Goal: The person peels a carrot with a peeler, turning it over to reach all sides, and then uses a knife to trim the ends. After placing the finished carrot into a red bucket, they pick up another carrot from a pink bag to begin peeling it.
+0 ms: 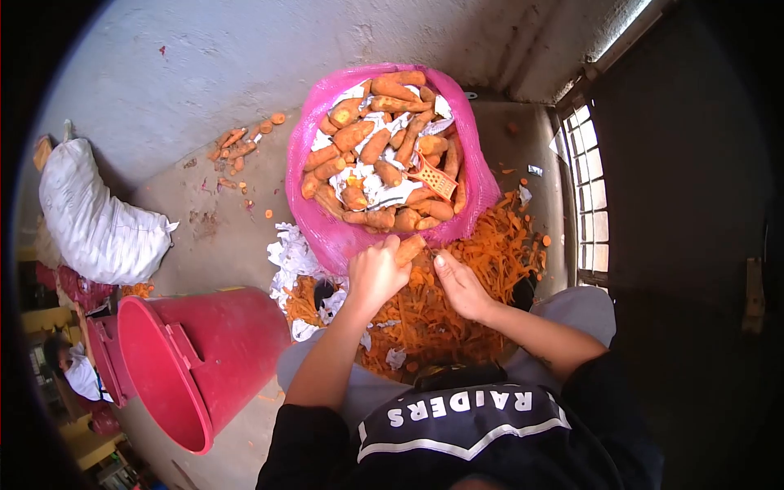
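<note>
In the head view my left hand (377,273) is closed round a carrot (411,250), whose end points toward my right hand. My right hand (460,286) is closed close beside it, thumb uppermost; a small dark bit shows at the fingertips, too small to name. Just beyond both hands stands an open pink mesh sack (482,175) full of carrots (376,147) and crumpled white paper. An orange plastic piece with holes (433,177) lies on top of them. Beneath my hands a heap of orange carrot peelings (429,314) spreads between my legs.
A red bucket (237,343) lies tipped at the left, its mouth facing left. Behind it rests a stuffed white sack (102,212). Carrot pieces (237,147) lie along the wall. Torn white paper (292,253) borders the peelings. A barred window (590,188) is at the right.
</note>
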{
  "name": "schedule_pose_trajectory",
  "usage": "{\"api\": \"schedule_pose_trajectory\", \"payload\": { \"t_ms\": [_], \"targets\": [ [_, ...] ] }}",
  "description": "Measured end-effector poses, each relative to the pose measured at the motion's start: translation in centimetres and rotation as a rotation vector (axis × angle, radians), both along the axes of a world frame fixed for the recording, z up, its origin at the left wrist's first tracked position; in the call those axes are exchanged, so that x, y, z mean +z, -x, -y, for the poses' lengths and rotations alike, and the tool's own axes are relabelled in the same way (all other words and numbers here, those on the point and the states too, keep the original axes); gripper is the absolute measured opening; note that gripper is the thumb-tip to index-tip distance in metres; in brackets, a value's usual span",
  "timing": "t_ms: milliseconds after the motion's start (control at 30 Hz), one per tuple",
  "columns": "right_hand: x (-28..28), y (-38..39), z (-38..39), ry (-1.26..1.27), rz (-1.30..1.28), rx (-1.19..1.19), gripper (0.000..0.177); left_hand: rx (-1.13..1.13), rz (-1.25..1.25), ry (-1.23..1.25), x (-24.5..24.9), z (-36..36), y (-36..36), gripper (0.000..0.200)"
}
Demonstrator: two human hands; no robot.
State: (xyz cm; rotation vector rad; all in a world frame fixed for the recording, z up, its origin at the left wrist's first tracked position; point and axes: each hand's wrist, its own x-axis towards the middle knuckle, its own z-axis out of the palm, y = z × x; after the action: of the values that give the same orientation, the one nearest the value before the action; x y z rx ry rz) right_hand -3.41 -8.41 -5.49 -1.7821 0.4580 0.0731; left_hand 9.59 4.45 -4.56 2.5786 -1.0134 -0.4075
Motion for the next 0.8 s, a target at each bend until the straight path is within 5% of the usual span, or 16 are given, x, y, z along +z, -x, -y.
{"api": "schedule_pose_trajectory", "payload": {
  "t_ms": [800],
  "targets": [
    [-1.7, -0.6, 0.2, 0.095, -0.032, 0.077, 0.045, -0.056, 0.163, 0.063, -0.9, -0.2, -0.3, 0.024]
  ]
}}
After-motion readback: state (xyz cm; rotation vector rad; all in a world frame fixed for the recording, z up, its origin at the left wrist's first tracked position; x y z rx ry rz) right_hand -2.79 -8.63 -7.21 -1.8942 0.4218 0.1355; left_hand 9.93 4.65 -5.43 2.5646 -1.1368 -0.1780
